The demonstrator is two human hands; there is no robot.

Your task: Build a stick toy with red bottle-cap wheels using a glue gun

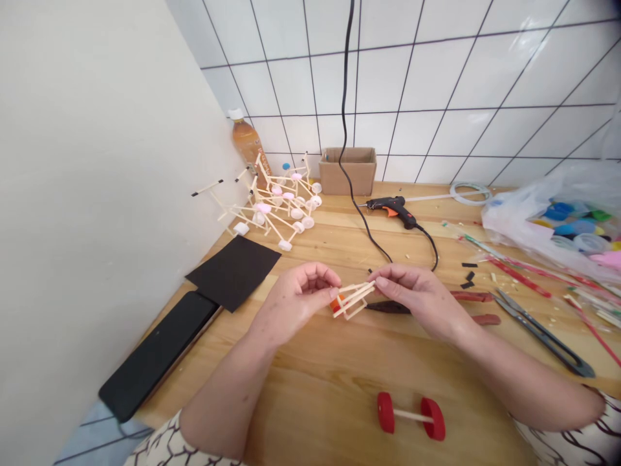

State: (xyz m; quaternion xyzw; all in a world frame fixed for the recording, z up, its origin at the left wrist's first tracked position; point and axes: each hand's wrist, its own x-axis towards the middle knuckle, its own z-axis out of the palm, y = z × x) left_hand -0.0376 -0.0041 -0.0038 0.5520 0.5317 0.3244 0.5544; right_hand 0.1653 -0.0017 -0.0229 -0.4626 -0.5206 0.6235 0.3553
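My left hand (298, 304) and my right hand (412, 298) meet over the wooden worktop (320, 382), pinching a small frame of pale wooden sticks (354, 299) between their fingertips. An orange piece (336, 305) shows at the frame's left end, partly hidden by it. Just beneath my right hand lie red-handled pliers (470, 296) with dark jaws. Nearer me, apart from both hands, rests a wheel-and-axle piece with red wheels (411, 415).
Behind my hands stand several stick models with white caps (276, 207), a hot glue gun (392, 210) with its black cord, a cardboard box (348, 171) and a bottle (247, 139). A black sheet (233, 272), dark slab (158, 356), snips (543, 333) and bagged bottle caps (557, 220) flank them.
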